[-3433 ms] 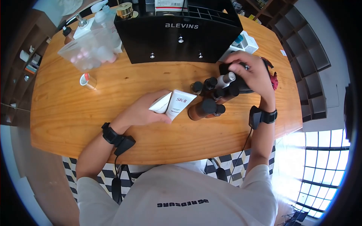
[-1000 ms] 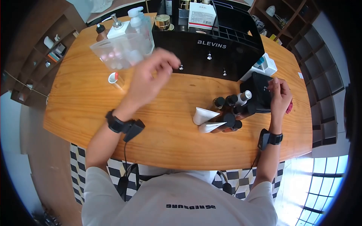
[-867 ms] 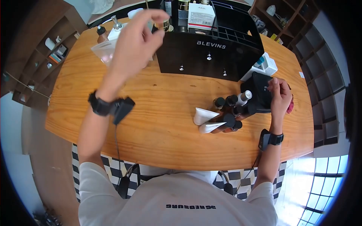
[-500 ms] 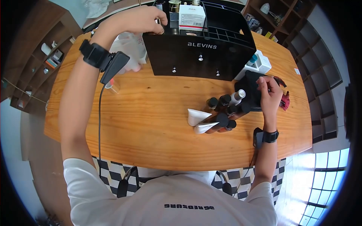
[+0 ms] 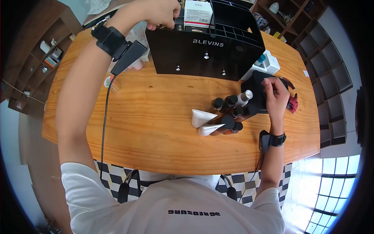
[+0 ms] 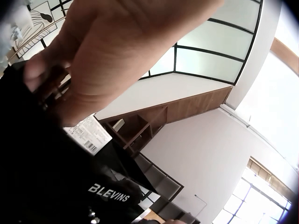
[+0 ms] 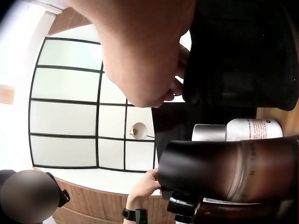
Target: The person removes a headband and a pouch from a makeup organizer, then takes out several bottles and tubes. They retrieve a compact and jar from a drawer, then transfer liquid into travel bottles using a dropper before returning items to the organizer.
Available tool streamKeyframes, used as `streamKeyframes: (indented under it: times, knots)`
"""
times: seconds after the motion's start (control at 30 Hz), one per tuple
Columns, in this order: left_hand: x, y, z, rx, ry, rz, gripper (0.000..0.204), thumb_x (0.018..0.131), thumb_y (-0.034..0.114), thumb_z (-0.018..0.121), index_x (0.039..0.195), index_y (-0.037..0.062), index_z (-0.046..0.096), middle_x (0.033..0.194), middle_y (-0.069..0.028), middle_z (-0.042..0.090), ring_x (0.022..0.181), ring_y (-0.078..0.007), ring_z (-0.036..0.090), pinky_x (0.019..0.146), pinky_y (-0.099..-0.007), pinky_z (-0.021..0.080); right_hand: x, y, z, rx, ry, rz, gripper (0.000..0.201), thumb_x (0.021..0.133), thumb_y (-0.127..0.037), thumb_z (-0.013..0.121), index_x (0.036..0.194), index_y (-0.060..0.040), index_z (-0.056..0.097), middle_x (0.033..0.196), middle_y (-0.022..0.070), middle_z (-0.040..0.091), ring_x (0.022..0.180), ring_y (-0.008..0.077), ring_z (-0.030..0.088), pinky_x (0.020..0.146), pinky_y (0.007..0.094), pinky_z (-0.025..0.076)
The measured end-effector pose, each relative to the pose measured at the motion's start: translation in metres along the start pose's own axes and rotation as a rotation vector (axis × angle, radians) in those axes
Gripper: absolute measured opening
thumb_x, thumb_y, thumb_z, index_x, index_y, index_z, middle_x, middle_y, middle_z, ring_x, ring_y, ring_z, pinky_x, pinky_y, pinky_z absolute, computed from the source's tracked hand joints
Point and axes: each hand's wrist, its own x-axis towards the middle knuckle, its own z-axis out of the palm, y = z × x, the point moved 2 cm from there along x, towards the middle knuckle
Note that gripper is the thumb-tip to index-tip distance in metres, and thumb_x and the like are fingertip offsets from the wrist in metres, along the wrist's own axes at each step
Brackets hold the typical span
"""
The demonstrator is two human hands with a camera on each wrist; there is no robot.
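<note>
My left hand [image 5: 161, 13] reaches over the left end of the black BLEVINS organizer [image 5: 187, 58], fingers bent down among the items on top. A gold-lidded jar [image 5: 160, 26] shows partly beneath it. In the left wrist view, the hand [image 6: 117, 56] hides most of what is at its fingertips; I cannot tell whether it grips anything. My right hand [image 5: 277, 97], loosely curled, rests by the black bag [image 5: 255, 84]. Left of it stand a silver-capped bottle [image 5: 244, 97], several dark-capped brown bottles [image 5: 224, 123] and two white tubes [image 5: 202, 117].
A white box [image 5: 198, 15] sits on the organizer, near the left hand. On the table's left are a lipstick in a white cup [image 5: 111, 82] and a plastic bin [image 5: 136, 64], partly behind the forearm. A white holder [image 5: 267, 64] stands right of the organizer.
My left hand has set the white tubes beside the bottles, then moved up and left to the organizer top, lately shifting slightly right. My right hand has settled by the bag.
</note>
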Motion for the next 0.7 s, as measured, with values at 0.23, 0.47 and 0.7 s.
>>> streamKeyframes:
  times: [0.23, 0.47, 0.7]
  knots:
    - [0.003, -0.011, 0.002, 0.095, 0.152, 0.219, 0.032, 0.086, 0.019, 0.077, 0.112, 0.0001, 0.072, 0.092, -0.0177, 0.076, 0.088, -0.0324, 0.074, 0.078, -0.0417, 0.057, 0.0, 0.001, 0.001, -0.039, -0.007, -0.021, 0.02, 0.097, -0.018, 0.073, 0.091, 0.0011, 0.068, 0.074, 0.0069, 0.064, 0.067, 0.0121, 0.056, 0.065, 0.0258, 0.046]
    - [0.0, -0.021, -0.001, 0.136, 0.044, 0.307, 0.042, 0.081, 0.015, 0.081, 0.119, 0.004, 0.068, 0.1, -0.0162, 0.074, 0.097, -0.0324, 0.071, 0.083, -0.0414, 0.055, -0.001, -0.004, 0.002, -0.067, -0.019, -0.055, 0.019, 0.096, -0.017, 0.075, 0.091, 0.0009, 0.068, 0.074, 0.0079, 0.063, 0.065, 0.0139, 0.055, 0.063, 0.0269, 0.046]
    - [0.001, -0.022, 0.002, 0.124, 0.071, 0.264, 0.036, 0.077, 0.008, 0.082, 0.11, 0.0028, 0.07, 0.092, -0.0138, 0.075, 0.089, -0.03, 0.072, 0.078, -0.0403, 0.056, -0.001, -0.012, 0.0, -0.089, -0.012, -0.119, 0.018, 0.096, -0.016, 0.074, 0.092, 0.0009, 0.068, 0.074, 0.0079, 0.063, 0.064, 0.0139, 0.055, 0.062, 0.0271, 0.046]
